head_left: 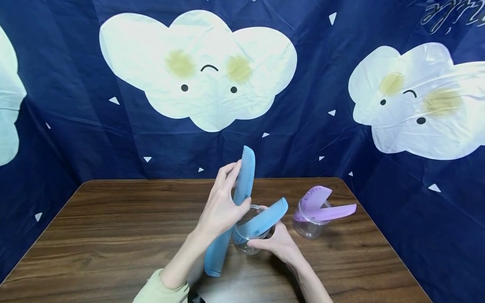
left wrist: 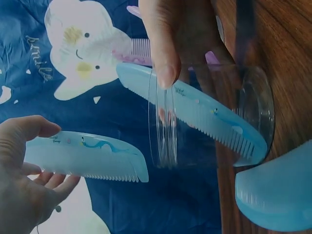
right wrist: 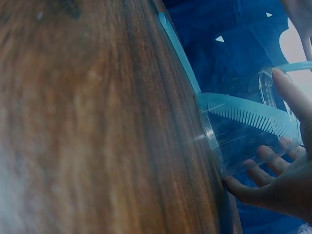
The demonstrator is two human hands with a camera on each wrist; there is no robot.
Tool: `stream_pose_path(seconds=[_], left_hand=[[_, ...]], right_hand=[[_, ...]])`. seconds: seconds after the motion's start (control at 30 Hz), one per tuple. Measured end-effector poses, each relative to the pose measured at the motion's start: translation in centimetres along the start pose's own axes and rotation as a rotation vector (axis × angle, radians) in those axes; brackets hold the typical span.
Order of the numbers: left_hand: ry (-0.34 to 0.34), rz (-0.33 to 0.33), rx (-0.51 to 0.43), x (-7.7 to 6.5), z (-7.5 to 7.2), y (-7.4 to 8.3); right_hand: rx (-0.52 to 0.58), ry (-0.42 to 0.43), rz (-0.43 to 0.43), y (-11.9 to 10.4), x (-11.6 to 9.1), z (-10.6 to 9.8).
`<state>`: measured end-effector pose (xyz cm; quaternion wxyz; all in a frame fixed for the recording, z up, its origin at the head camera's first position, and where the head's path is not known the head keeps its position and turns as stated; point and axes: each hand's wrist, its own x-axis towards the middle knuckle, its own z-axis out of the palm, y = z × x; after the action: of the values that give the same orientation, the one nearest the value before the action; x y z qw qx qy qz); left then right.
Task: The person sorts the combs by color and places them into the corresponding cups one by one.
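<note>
My left hand (head_left: pixel 223 206) pinches a light blue comb (head_left: pixel 245 172) between thumb and fingers, raised above the table just behind the clear plastic jar (head_left: pixel 248 251). In the left wrist view this held comb (left wrist: pixel 92 156) is apart from the jar's rim. My right hand (head_left: pixel 281 245) grips the jar, thumb at the rim and fingers round the far side. Inside the jar leans a second blue comb (head_left: pixel 265 219), its upper end sticking out to the right. A third blue comb (head_left: pixel 217 256) lies on the table left of the jar, teeth toward it.
Another clear jar (head_left: pixel 308 230) stands to the right with two purple combs (head_left: pixel 316 198) leaning in it. The brown wooden table (head_left: pixel 125 235) reaches to a dark blue curtain (head_left: pixel 75 147) printed with white clouds at its back and sides.
</note>
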<state>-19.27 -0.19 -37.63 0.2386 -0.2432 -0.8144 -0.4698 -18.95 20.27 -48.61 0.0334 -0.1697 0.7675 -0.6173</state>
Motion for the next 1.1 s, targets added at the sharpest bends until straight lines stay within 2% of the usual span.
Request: stream_pose_path(seconds=[0.47, 0.87, 1.1], left_hand=[[-0.046, 0.014, -0.062, -0.4, 1.1, 0.2], [-0.079, -0.033, -0.076, -1.0, 2.3, -0.1], [-0.092, -0.047, -0.069, -1.3, 2.6, -0.3]], right_hand=[[0.010, -0.014, -0.005, -0.1, -0.1, 0.1], [0.006, -0.016, 0.032, -0.1, -0.4, 0.2], [0.004, -0.013, 0.012, 0.1, -0.3, 0.1]])
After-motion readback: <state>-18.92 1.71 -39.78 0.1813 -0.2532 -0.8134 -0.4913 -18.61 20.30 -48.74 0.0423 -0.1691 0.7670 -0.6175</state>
